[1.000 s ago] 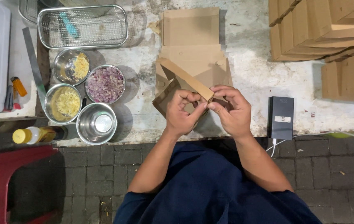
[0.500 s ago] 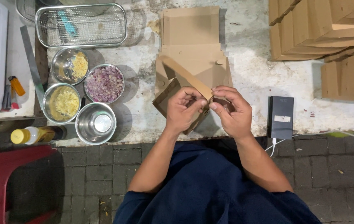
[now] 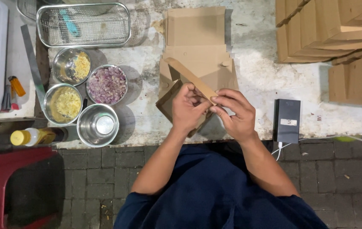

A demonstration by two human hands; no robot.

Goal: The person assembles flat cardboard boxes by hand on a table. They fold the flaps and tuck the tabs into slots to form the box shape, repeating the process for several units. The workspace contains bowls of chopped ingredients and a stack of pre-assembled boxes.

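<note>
Hands barely shifting since earlier; left hand [image 3: 189, 108] and right hand [image 3: 234, 112] both pinching cardboard box blank [image 3: 189, 78], flap lying between fingers, right of onion bowl [image 3: 106, 84].

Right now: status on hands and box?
Left hand and right hand both gripping cardboard box flap. Box half-folded over flat stack. Bowls left, clear of work.

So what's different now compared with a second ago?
Very little. Both hands stay on the brown cardboard box piece at the table edge; the left hand and right hand have shifted slightly along its raised flap, fingers still pinching it. The flat cardboard stack, metal bowls, wire basket and black device have not moved.
</note>
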